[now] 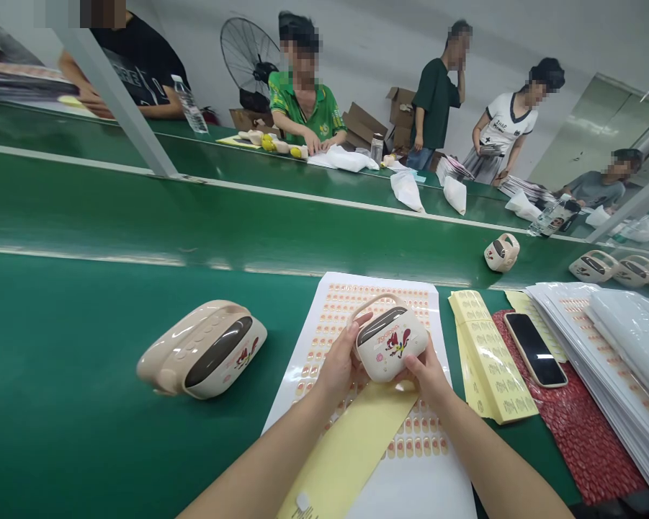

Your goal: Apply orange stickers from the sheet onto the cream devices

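Observation:
Between my two hands is a cream speaker-like device (385,349) with a loop handle, a dark front panel and a red cartoon figure. My left hand (341,360) grips its left side, and my right hand (429,367) holds the lower right side with the thumb on the front. Beneath lies a white sheet of small oval stickers (324,346). A pale yellow strip (351,447) lies over that sheet, under the device. To the left, a second cream device (205,349) rests on the green table, its top buttons showing.
On the right are yellow label sheets (489,353), a phone (536,349), red bubble wrap (588,432) and a stack of white sheets (599,360). Another device (501,252) stands on the green conveyor (248,223), with several more at far right. A slanted metal post (122,94) rises at left. Several people work opposite.

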A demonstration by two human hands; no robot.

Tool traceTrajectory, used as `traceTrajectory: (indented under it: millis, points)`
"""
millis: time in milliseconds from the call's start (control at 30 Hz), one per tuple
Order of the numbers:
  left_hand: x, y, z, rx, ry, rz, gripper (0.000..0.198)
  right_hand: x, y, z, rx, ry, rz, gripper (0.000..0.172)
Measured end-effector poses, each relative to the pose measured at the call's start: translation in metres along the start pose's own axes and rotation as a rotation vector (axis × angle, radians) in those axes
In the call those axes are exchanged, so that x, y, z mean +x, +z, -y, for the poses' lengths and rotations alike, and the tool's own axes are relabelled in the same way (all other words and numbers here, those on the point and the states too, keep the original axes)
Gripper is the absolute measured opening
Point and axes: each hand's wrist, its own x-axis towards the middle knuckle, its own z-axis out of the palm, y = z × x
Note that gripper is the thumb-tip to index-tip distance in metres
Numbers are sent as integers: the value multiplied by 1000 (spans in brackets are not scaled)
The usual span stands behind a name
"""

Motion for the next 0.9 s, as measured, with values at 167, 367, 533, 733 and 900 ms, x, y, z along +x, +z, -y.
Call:
traceTrajectory:
  millis: [167, 367, 533, 733, 900]
  points:
    - [-3, 2, -2, -51, 20, 28, 81, -4, 7, 5, -30, -105, 52, 78]
    - [-3, -6, 2, 133, 66, 43, 107, -4, 8, 2, 3, -151, 65, 83]
    - [-5, -4, 7, 130, 85, 109, 111, -4, 6, -2, -57, -174, 20, 87]
    - [-11, 5, 5, 125, 112, 47, 107, -3, 5, -2, -81, -151, -3, 91]
    - [-14, 8, 5, 185, 145, -22, 94, -2, 6, -1, -80, -137, -12, 87]
